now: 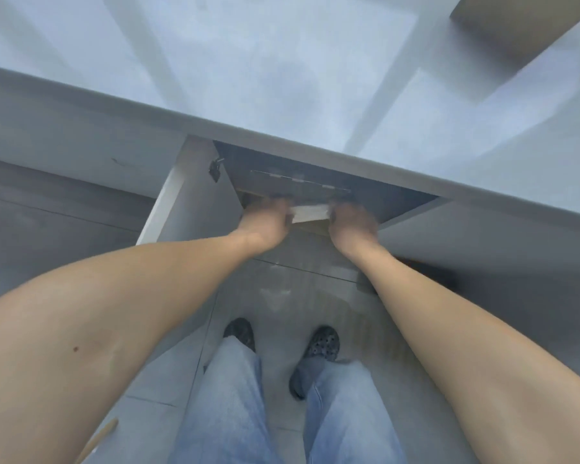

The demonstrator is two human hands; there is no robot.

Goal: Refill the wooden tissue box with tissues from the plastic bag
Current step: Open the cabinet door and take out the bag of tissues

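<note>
Both my arms reach down into an open cupboard (315, 182) under the countertop. My left hand (265, 219) and my right hand (352, 222) are blurred by motion. Each is closed on one end of a pale flat pack (310, 212) held between them at the cupboard's mouth. Whether the pack is tissues in plastic cannot be told through the blur. A brown box-shaped object (516, 28), possibly the wooden tissue box, sits on the counter at the far right, well away from both hands.
The grey countertop (282, 78) juts out above the cupboard opening. The cupboard door (188, 202) stands open to the left, its hinge (215, 169) showing. My feet in dark clogs (318, 343) stand on the tiled floor. A wooden stick (98, 440) lies at bottom left.
</note>
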